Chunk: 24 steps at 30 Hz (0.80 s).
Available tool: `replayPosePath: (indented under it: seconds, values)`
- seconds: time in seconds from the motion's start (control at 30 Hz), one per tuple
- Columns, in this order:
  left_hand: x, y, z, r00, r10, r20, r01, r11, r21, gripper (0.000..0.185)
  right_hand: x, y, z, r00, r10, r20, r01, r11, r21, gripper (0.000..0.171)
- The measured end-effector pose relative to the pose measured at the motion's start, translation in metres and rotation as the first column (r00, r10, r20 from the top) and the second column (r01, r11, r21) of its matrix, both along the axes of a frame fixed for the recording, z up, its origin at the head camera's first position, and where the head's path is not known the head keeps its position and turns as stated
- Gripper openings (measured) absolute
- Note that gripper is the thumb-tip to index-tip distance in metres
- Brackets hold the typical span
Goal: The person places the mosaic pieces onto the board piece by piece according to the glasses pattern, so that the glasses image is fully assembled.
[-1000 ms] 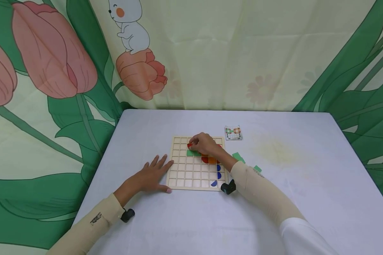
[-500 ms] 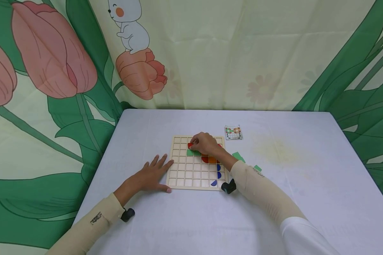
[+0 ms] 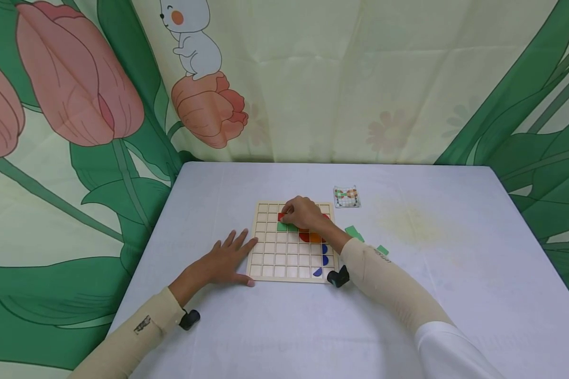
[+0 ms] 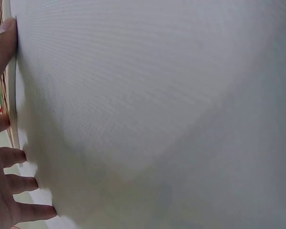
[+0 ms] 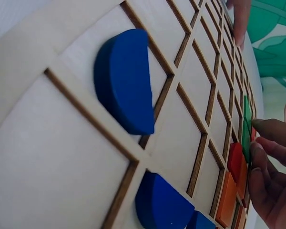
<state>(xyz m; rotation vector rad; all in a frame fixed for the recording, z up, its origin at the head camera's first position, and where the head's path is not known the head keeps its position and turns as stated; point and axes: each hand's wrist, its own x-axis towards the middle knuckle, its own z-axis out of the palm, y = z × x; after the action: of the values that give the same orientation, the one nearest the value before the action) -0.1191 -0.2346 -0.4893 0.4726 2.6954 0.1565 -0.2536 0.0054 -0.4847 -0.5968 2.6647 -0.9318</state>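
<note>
A wooden grid board (image 3: pixel 265 273) lies on the table. My right hand (image 3: pixel 304 212) reaches over its upper part, pinching a small red block (image 3: pixel 281 216) between thumb and fingertips just above two green blocks (image 3: pixel 287 227). In the right wrist view, the fingertips (image 5: pixel 263 128) meet at the red block (image 5: pixel 253 134) beside the green ones. My left hand (image 3: pixel 224 260) is spread flat at the board's left edge, touching it with the fingers and thumb. The left wrist view shows its fingers (image 4: pixel 31 212) apart. My right hand covers some of the board's blocks.
Orange blocks (image 3: pixel 315 238) and red ones sit on the board under my right wrist. Several blue half-round blocks (image 3: pixel 325 260) lie near its right edge. Loose green blocks (image 3: pixel 354 233) are on the table to the right. A patterned card (image 3: pixel 346 197) lies behind.
The red block shifts very slightly under my right fingertips and looks squarer in its grid cell. My left hand stays where it was.
</note>
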Motion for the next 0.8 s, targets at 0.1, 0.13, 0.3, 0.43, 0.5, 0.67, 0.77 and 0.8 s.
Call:
replayPosePath:
  seconds: [0.1,0.13,0.3,0.43,0.5,0.67,0.77,0.8]
  values:
    - [0.000,0.000,0.000,1.000,0.004,0.004,-0.004,1.000,-0.001,0.112,0.001,-0.001,0.002,1.000,-0.008,0.001,0.008,1.000,0.006,0.021]
    - [0.000,0.000,0.000,1.000,0.003,0.003,-0.003,1.000,-0.001,0.112,0.001,-0.001,0.002,1.000,-0.011,0.001,0.011,1.000,0.009,0.021]
    - [0.000,0.000,-0.001,1.000,-0.001,0.004,0.001,1.000,-0.001,0.112,0.004,-0.001,0.004,1.000,-0.001,0.009,0.001,1.000,0.012,0.022]
    - [0.000,0.000,-0.001,1.000,-0.005,0.001,0.005,1.000,-0.008,0.112,0.004,0.006,0.006,0.999,0.051,0.015,-0.050,0.998,-0.029,0.024]
    - [0.000,0.000,-0.001,1.000,-0.008,-0.004,0.008,1.000,-0.009,0.112,0.004,0.012,0.005,0.995,0.096,0.014,-0.095,0.994,-0.055,0.026]
    - [0.000,0.000,-0.001,1.000,-0.013,-0.015,0.013,1.000,-0.009,0.113,0.003,0.032,0.006,0.981,0.191,0.029,-0.186,0.975,-0.119,0.028]
    - [0.000,0.000,-0.001,1.000,-0.012,-0.016,0.012,1.000,-0.009,0.113,0.002,0.048,0.008,0.976,0.211,0.060,-0.198,0.965,-0.172,0.029]
    - [0.001,-0.001,0.000,1.000,-0.011,-0.016,0.011,1.000,-0.010,0.113,0.002,0.054,0.008,0.975,0.212,0.067,-0.197,0.963,-0.186,0.029]
